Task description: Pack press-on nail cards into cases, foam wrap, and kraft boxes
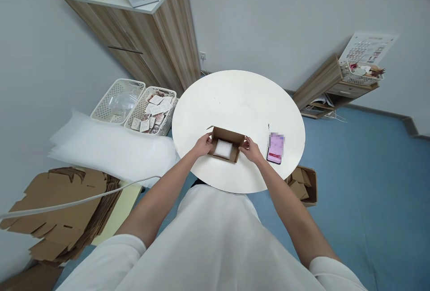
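Note:
On the round white table (238, 98) stands a small brown cardboard box (231, 134), its top open toward me. Inside it lies a white wrapped packet (223, 148); what the wrapping covers is hidden. My left hand (203, 145) grips the box's left end, fingers closed on the side wall. At the right end, my right hand (250, 150) holds the other side wall between thumb and fingers. A phone (275, 147) with a lit, partly blurred screen lies right of my right hand.
White baskets, one with cards (156, 112) and one with clear plastic (121, 103), stand left of the table. Nearer are a bubble-wrap stack (117, 147) and flat cardboard blanks (63, 206). A carton of cardboard pieces (311, 188) sits on the floor at right.

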The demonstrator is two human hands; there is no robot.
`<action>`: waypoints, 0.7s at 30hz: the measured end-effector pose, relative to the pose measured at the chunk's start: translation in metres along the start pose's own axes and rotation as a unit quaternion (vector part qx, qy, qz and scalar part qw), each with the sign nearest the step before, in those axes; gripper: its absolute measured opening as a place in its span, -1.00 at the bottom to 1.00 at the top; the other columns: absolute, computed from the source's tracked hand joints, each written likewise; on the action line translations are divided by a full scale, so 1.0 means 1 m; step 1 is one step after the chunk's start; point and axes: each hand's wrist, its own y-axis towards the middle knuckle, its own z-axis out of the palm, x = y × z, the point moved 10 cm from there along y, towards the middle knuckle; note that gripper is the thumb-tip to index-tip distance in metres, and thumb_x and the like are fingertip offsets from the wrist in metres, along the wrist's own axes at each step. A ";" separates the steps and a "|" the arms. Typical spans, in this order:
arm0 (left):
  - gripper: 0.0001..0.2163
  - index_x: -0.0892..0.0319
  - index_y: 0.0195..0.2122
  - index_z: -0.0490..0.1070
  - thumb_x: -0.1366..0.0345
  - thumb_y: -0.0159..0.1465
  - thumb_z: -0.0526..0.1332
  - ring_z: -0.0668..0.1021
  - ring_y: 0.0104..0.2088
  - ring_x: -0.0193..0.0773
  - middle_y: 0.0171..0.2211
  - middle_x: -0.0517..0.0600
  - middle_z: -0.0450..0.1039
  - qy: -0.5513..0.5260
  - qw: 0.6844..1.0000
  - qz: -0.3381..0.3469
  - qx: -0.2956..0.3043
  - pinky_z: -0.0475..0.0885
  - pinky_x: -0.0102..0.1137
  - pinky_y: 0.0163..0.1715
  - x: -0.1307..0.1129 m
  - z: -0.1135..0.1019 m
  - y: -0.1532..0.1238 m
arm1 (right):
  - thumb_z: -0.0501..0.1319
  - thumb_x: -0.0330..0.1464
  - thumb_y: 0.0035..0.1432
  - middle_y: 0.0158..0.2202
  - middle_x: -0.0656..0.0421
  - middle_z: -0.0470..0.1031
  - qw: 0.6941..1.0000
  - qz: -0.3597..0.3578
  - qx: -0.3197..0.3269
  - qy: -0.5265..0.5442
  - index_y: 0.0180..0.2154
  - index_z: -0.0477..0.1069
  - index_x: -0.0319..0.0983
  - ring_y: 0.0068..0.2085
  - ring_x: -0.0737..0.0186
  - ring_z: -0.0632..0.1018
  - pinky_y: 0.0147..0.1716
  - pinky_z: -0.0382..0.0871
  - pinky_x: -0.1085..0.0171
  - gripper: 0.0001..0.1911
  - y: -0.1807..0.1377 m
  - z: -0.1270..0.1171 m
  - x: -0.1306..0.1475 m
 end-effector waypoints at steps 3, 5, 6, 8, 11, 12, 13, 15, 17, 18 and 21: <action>-0.54 0.20 0.00 0.32 0.42 0.01 0.08 0.46 -0.26 -0.26 -0.20 0.02 0.42 -0.032 0.999 0.019 0.005 0.36 -0.34 -0.20 -0.002 -0.001 -0.005 | 0.16 -0.34 -0.07 -0.34 0.22 0.40 1.000 -0.005 -0.005 -0.005 -0.05 0.23 -0.14 -0.33 0.28 0.44 -0.27 0.35 0.22 -0.54 -0.005 0.006 -0.005; -0.58 0.19 -0.05 0.38 0.40 0.02 0.09 0.45 -0.17 -0.20 -0.13 0.03 0.44 -0.082 0.996 0.028 0.030 0.34 -0.30 -0.13 -0.003 0.003 -0.011 | 0.15 -0.40 -0.09 -0.27 0.19 0.41 1.000 -0.016 -0.003 -0.017 -0.05 0.25 -0.13 -0.26 0.25 0.44 -0.23 0.34 0.20 -0.53 -0.010 0.009 -0.008; -0.58 0.17 -0.05 0.39 0.39 0.03 0.09 0.45 -0.13 -0.18 -0.10 0.03 0.43 -0.109 0.993 0.023 0.045 0.33 -0.29 -0.12 -0.002 0.005 -0.015 | 0.14 -0.43 -0.10 -0.22 0.17 0.42 1.000 -0.021 0.002 -0.019 -0.04 0.26 -0.13 -0.22 0.24 0.44 -0.22 0.34 0.19 -0.51 -0.013 0.010 -0.010; -0.59 0.14 -0.05 0.39 0.37 0.04 0.10 0.44 -0.08 -0.16 -0.07 0.02 0.42 -0.152 0.986 -0.019 0.066 0.34 -0.27 -0.12 0.007 0.008 -0.020 | 0.09 -0.49 -0.10 -0.12 0.14 0.40 1.000 -0.028 0.011 -0.009 -0.01 0.27 -0.12 -0.15 0.23 0.43 -0.18 0.33 0.18 -0.47 -0.017 0.012 -0.014; -0.63 0.13 -0.10 0.42 0.35 0.05 0.08 0.45 -0.08 -0.18 -0.06 0.03 0.42 -0.191 0.973 -0.113 0.066 0.36 -0.30 -0.18 0.029 0.007 -0.027 | 0.00 -0.52 -0.07 -0.04 0.16 0.39 0.999 -0.020 0.017 0.043 0.02 0.26 -0.10 -0.09 0.25 0.42 -0.08 0.30 0.14 -0.44 -0.022 0.012 -0.022; -0.65 0.14 -0.12 0.43 0.34 0.05 0.08 0.45 -0.09 -0.20 -0.06 0.04 0.42 -0.201 0.968 -0.134 0.063 0.37 -0.32 -0.19 0.035 0.005 -0.029 | -0.01 -0.52 -0.06 -0.03 0.17 0.38 0.997 -0.015 0.018 0.067 0.02 0.26 -0.10 -0.08 0.26 0.42 -0.04 0.27 0.14 -0.44 -0.024 0.012 -0.024; -0.66 0.14 -0.14 0.44 0.34 0.04 0.09 0.46 -0.10 -0.21 -0.06 0.04 0.42 -0.208 0.965 -0.146 0.059 0.37 -0.34 -0.20 0.039 0.002 -0.031 | -0.02 -0.51 -0.05 -0.03 0.18 0.39 0.995 -0.007 0.018 0.094 0.02 0.27 -0.10 -0.07 0.27 0.43 -0.01 0.25 0.13 -0.45 -0.025 0.012 -0.026; -0.70 0.14 -0.18 0.45 0.29 0.05 0.11 0.47 -0.12 -0.23 -0.07 0.04 0.43 -0.213 0.962 -0.162 0.051 0.37 -0.37 -0.23 0.043 -0.004 -0.033 | -0.01 -0.47 -0.03 -0.02 0.17 0.39 0.988 0.030 0.012 0.152 -0.02 0.31 -0.11 -0.08 0.25 0.44 -0.02 0.26 0.13 -0.50 -0.029 0.011 -0.032; -0.69 0.14 -0.19 0.44 0.15 0.10 0.09 0.48 -0.14 -0.21 -0.08 0.05 0.43 -0.212 0.960 -0.175 0.042 0.37 -0.38 -0.27 0.043 -0.009 -0.035 | 0.01 -0.40 0.00 -0.03 0.13 0.39 0.972 0.096 -0.006 0.213 -0.06 0.33 -0.13 -0.10 0.23 0.46 -0.09 0.32 0.14 -0.58 -0.035 0.008 -0.040; -0.65 0.14 -0.18 0.43 0.06 0.12 0.07 0.48 -0.14 -0.20 -0.08 0.06 0.43 -0.211 0.960 -0.181 0.038 0.37 -0.37 -0.29 0.041 -0.011 -0.035 | 0.02 -0.34 0.03 -0.03 0.12 0.38 0.962 0.129 -0.014 0.241 -0.07 0.33 -0.13 -0.11 0.22 0.46 -0.14 0.35 0.16 -0.62 -0.038 0.007 -0.043; -0.49 0.14 -0.14 0.39 -0.14 0.10 0.00 0.49 -0.18 -0.17 -0.09 0.09 0.43 -0.189 0.962 -0.193 0.033 0.36 -0.37 -0.33 0.030 -0.011 -0.032 | -0.01 -0.15 0.09 -0.05 0.11 0.39 0.942 0.189 -0.014 0.277 -0.11 0.33 -0.12 -0.14 0.22 0.47 -0.25 0.38 0.22 -0.64 -0.044 0.007 -0.038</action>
